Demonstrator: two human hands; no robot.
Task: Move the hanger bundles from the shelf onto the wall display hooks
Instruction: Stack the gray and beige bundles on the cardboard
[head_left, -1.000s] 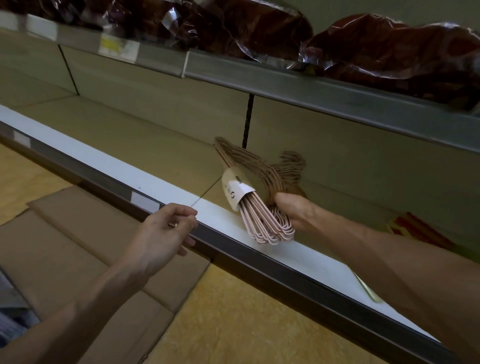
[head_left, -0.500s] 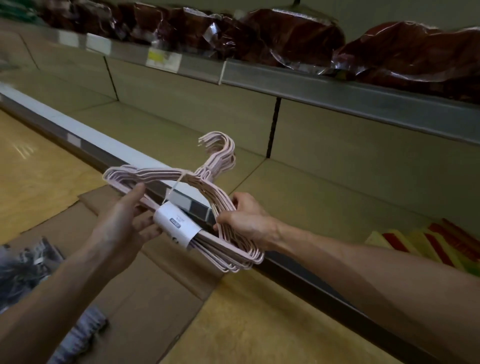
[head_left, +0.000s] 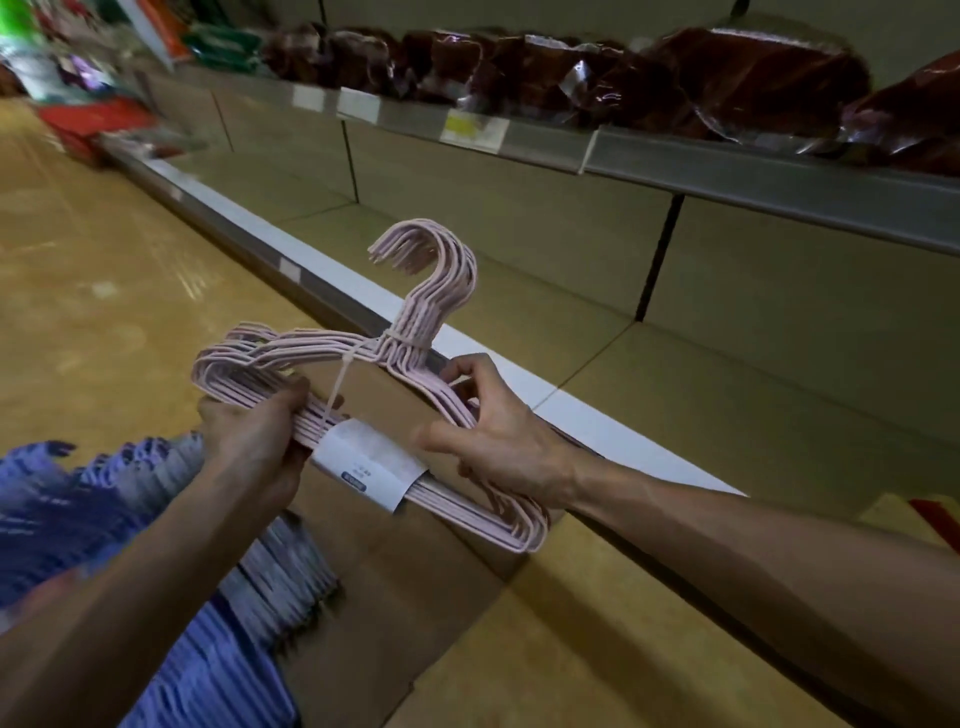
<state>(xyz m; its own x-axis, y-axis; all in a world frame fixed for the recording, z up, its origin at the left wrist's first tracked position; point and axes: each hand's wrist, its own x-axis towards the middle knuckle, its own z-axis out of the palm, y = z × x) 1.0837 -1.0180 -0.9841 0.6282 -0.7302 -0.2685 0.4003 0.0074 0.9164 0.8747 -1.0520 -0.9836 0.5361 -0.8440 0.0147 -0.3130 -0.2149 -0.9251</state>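
Pink hanger bundle (head_left: 363, 410) off the shelf (head_left: 597, 431), mid-frame; hanging not yet done.
Left hand (head_left: 254, 441) and right hand (head_left: 498, 441), apart, each grip it; no wall hooks in view.

1. I see both hands holding a pink hanger bundle (head_left: 415, 332) in front of the lower shelf (head_left: 597, 415).
2. My left hand (head_left: 254, 441) grips its bottom bars beside the white paper label (head_left: 369, 462).
3. My right hand (head_left: 498, 447) pinches the sloping right shoulder.
4. A white tie (head_left: 337, 384) binds the necks; the hooks point up and left.
5. Flattened cardboard (head_left: 395, 597) lies on the floor below, with blurred blue and grey hangers (head_left: 208, 649) on it.
6. Dark red wrapped packs (head_left: 727, 88) fill the upper shelf.
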